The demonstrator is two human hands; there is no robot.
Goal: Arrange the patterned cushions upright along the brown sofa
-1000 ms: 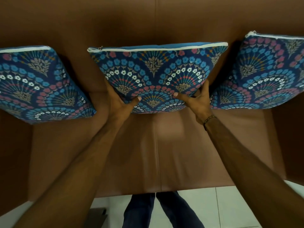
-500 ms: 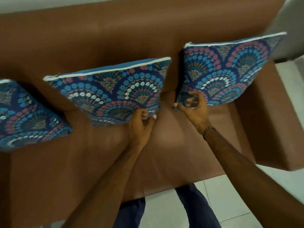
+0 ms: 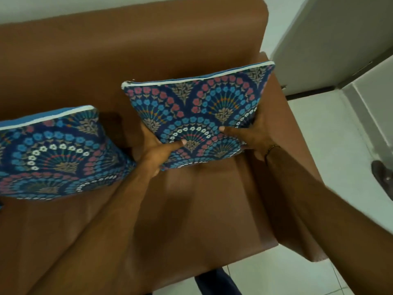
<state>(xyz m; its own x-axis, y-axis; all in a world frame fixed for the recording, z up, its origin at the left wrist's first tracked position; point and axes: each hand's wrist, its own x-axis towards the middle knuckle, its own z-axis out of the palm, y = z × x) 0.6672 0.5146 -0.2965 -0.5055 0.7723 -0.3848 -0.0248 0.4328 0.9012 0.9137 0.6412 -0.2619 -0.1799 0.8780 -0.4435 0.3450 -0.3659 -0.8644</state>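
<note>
On brown sofa (image 3: 191,209): right cushion (image 3: 197,116) upright, clamped between left hand (image 3: 157,152), right hand (image 3: 255,135).

I can read no text, label, brand or number anywhere here; the cushion (image 3: 197,116) at centre frame and the cushion (image 3: 57,154) at left carry only floral fan patterns.

Right cushion (image 3: 197,116) standing on sofa (image 3: 191,209) seat at right end, leaning against backrest, beside right armrest. Left cushion (image 3: 55,154) sitting left of it, apart, also leaning on backrest.
</note>
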